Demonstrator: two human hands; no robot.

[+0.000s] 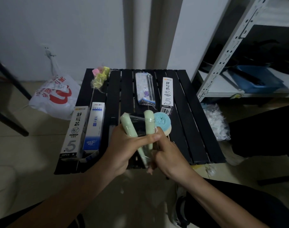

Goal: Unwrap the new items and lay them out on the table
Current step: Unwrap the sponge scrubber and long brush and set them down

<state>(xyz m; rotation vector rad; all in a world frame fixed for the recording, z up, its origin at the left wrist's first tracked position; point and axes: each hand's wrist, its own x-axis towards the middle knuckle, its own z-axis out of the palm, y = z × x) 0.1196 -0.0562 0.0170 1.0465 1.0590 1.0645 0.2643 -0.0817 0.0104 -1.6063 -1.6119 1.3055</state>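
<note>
Your left hand curls around a clear-wrapped pack of pale green sticks, holding it tilted above the near edge of the black slatted table, probably to steady it. Your right hand pinches the pack's lower end, seemingly to tear the wrap open. Just beyond, on the table, sits a blue round roll. Boxed refills lie at the table's near-left corner. What the sticks are is unclear, and the wrapper's lower end is blurred and partly hidden by your fingers.

Left white box reads ".5" and "20PCS"; blue box "deli".
</note>
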